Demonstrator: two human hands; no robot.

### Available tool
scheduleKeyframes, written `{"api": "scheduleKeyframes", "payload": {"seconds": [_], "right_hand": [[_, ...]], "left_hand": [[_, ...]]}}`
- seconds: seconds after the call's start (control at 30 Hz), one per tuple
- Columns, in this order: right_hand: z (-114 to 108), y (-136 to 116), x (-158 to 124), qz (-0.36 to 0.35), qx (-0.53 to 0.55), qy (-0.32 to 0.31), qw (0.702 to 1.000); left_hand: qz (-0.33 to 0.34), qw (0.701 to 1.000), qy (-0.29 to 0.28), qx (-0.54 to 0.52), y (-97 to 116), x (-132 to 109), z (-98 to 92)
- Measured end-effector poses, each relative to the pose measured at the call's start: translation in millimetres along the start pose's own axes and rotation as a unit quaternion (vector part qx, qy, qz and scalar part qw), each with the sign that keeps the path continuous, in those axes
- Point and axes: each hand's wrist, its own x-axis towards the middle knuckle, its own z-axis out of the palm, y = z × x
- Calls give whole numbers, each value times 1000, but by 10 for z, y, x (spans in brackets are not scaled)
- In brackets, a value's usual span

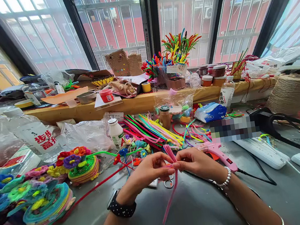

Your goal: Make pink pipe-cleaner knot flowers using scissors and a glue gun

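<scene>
- Your left hand (153, 170) and right hand (198, 161) meet, fingertips of both pinched on a slim bundle of fuzzy pink stems (171, 195).
- Bundle's just left of the pink plastic glue gun (218, 151), seemingly held off the tabletop.
- Short ends poke up past your fingers, longer tail hangs toward you; double pinch probably stops strands splaying.
- Loose multicoloured fuzzy stems (145, 132) lie fanned beyond and left of the glue gun, likely for easy picking.
- Round, layered pastel fuzzy coil (50, 212) well left of the glue gun, perhaps parked there against crushing.
- Tabletop (207, 213): smooth, grey, cluttered; long white power strip (269, 153) right of the glue gun.
- Room: yellow-brown window ledge (129, 106) beyond the glue gun, crowded with jars and craft bits; barred windows (118, 32) behind it, pink building outside.
</scene>
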Motion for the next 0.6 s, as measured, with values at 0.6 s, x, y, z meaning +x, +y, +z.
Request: {"api": "scheduleKeyframes", "payload": {"seconds": [0.6], "right_hand": [[17, -61, 4, 16, 25, 81, 996]], "left_hand": [[16, 998, 56, -39, 0, 9, 68]]}}
